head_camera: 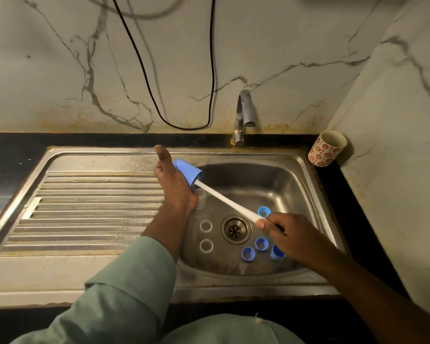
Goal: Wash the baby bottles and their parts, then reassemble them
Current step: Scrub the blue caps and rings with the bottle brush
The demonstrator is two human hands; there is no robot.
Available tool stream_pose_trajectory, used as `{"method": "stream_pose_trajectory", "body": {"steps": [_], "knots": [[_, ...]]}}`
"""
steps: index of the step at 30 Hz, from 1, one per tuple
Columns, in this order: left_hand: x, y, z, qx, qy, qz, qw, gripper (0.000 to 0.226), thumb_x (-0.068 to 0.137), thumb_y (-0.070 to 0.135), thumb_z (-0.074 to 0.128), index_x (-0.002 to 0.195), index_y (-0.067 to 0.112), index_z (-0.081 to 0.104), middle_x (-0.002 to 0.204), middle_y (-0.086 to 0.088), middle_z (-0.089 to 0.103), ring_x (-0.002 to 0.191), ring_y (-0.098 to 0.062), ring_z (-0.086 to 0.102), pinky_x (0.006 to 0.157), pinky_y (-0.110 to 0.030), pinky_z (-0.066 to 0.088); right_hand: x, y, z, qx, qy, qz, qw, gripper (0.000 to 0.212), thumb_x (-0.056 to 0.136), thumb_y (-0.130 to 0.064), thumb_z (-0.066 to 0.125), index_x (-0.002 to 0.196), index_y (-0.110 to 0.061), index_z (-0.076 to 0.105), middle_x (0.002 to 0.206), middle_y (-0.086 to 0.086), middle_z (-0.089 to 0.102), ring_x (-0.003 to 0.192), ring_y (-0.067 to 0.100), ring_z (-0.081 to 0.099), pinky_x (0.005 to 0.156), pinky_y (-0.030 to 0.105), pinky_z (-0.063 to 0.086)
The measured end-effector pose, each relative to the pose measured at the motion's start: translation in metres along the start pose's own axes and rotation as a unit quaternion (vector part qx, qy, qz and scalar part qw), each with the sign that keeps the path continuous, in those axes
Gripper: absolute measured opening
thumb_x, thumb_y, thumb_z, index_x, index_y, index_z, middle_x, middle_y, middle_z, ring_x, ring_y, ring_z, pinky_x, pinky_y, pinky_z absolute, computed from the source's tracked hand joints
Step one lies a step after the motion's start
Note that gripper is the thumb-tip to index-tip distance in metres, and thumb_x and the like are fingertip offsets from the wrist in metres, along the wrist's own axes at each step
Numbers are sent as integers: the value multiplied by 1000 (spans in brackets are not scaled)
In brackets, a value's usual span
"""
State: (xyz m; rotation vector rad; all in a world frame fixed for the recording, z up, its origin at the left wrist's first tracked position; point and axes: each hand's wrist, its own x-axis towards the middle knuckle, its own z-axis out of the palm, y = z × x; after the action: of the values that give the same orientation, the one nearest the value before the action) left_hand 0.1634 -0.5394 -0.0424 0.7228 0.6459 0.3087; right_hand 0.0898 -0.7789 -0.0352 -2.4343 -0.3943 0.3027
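Early in washing, I judge: my left hand grip holds a blue cap at the sink's 10 o'clock, right hand grip pinches the brush handle poked inside; blue collars and clear rings lie unwashed around the drain, reassembly not begun.

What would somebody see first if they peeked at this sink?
Probably the long white brush, held by the right hand and poked into a blue cap that the left hand holds over the sink's left edge. Next, the little blue caps and clear rings around the drain.
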Motion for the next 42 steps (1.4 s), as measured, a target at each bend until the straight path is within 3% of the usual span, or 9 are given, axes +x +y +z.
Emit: {"method": "stream_pose_trajectory", "body": {"steps": [4,10,13,16,25,30,35,37,42], "knots": [[-3,-6,-1,26,90,37,995,69,87,55,65,134,6,51,111,-18,67,94,-29,70,62,-27,57,-7,3,8,-11,23,16,1000,43,91,-54,48,65,-19,52,50,2,50,44,14,45,51,36,44],[-4,4,4,-69,-141,-170,973,57,102,57,40,131,12,60,98,-8,72,87,-23,68,82,-40,56,-11,11,0,-84,56,37,994,42,90,-58,39,71,-23,52,47,-6,50,41,6,47,45,22,40],[-6,9,11,-50,-180,-177,966,77,90,79,37,122,13,63,68,-3,61,60,-16,58,60,-26,51,-14,8,-5,-72,57,9,996,50,83,-68,30,67,-26,51,47,-8,52,40,6,47,44,15,33],[-7,13,15,-53,-259,-163,950,82,82,85,40,119,14,58,73,-4,62,56,-15,58,54,-24,51,-20,4,2,31,49,4,998,54,77,-72,33,64,-23,53,52,-12,55,42,4,45,45,16,37],[-12,-7,3,111,36,-29,993,54,93,64,50,97,11,59,88,-9,68,80,-21,70,65,-34,58,-25,5,3,-87,81,72,990,58,80,-72,27,69,-22,53,51,-1,53,44,10,48,49,31,43],[-17,-1,5,93,-142,-149,974,77,74,82,58,104,11,62,83,-6,65,84,-23,65,86,-42,54,-27,-6,5,-102,40,83,991,40,94,-51,45,70,-21,53,54,-3,55,48,10,50,53,31,46],[-14,9,5,-56,-316,-199,926,71,75,75,53,113,15,57,82,-6,72,67,-17,71,68,-33,61,-39,-20,11,280,-71,188,939,46,93,-49,50,60,-19,59,46,-3,39,36,8,30,35,18,25],[-14,4,6,-46,-269,-159,949,78,69,73,60,116,11,53,97,-13,71,81,-24,73,69,-38,61,-40,-19,13,288,-70,184,937,45,87,-54,51,61,-18,59,46,-3,38,35,7,30,34,16,25],[-11,-12,-9,120,0,-13,993,61,89,61,57,97,1,59,73,-11,67,64,-21,70,58,-33,58,-31,-6,23,106,14,134,985,50,91,-50,50,70,-5,57,54,8,57,49,25,53,53,38,46]]}}
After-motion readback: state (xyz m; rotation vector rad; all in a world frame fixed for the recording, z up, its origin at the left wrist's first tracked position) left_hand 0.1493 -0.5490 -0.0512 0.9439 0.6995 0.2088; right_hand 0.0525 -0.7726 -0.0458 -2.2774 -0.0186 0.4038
